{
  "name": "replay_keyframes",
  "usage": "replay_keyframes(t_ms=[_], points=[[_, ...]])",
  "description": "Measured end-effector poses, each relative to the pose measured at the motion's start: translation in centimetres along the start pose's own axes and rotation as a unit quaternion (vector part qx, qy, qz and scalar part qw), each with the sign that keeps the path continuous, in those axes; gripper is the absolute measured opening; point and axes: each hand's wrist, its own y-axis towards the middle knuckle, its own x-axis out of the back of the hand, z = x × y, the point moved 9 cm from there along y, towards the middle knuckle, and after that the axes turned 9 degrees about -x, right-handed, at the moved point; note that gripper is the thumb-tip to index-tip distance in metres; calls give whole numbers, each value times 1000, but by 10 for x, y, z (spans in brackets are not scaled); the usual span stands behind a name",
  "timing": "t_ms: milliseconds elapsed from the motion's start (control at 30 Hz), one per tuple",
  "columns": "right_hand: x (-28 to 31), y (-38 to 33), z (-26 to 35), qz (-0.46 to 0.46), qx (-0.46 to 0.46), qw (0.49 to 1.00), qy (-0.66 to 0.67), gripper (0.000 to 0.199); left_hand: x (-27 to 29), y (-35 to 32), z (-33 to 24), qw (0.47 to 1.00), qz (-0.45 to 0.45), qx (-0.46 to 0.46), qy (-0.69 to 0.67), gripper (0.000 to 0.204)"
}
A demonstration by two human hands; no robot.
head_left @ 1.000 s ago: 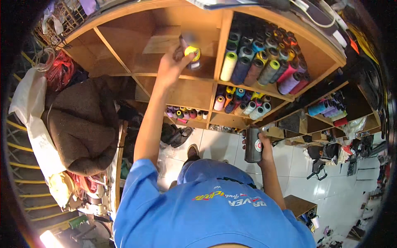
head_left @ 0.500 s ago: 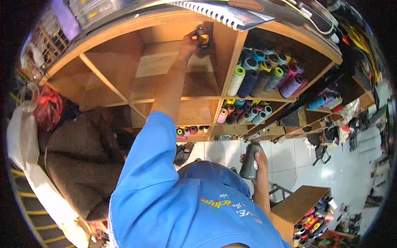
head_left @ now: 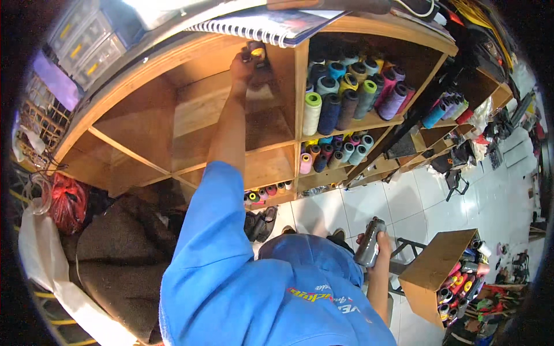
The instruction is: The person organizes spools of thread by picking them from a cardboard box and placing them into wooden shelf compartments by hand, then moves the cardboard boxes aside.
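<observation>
My left arm reaches into the upper middle compartment of a wooden shelf (head_left: 298, 86). There my left hand (head_left: 242, 67) is closed around the side of a dark thread cone (head_left: 256, 53) with a yellow label, by the compartment's right wall. Some of its fingers are hidden behind the cone. Lower right, beside my body, my right hand (head_left: 381, 249) grips a dark grey thread cone (head_left: 368, 245), which is tilted. In the compartment to the right stand several colourful thread cones (head_left: 330, 112) in rows.
Smaller thread cones (head_left: 319, 158) fill a lower compartment. A spiral notebook (head_left: 277, 26) lies on the shelf top, overhanging its edge. An open cardboard box (head_left: 430, 277) of thread cones stands at right, beside a dark metal frame (head_left: 407, 251). Brown fabric (head_left: 118, 265) is heaped at left.
The view has shifted, so the shelf appears further left. My right hand with the grey cone sits lower and more tilted. My left hand stays at the cone in the compartment.
</observation>
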Motion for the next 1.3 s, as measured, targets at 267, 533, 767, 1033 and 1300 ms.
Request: replay_keyframes(t_ms=[267, 533, 767, 1033, 1300], points=[[-45, 2, 6, 49, -5, 999, -5, 46, -22, -4, 3, 999, 40, -14, -2, 54], [-71, -3, 11, 111, -27, 993, -11, 58, -16, -8, 6, 981, 32, -24, -188, 59], [-107, 18, 41, 152, 43, 985, -66, 67, 63, -90, -113, 994, 70, 33, -80, 30], [-222, 20, 99, 257, 133, 957, -23, 57, 105, -267, -280, 874, 331, 173, -312, 55], [-251, 35, 98, 329, 168, 929, -25, 51, 138, -240, -235, 892, 185, 297, -285, 61]])
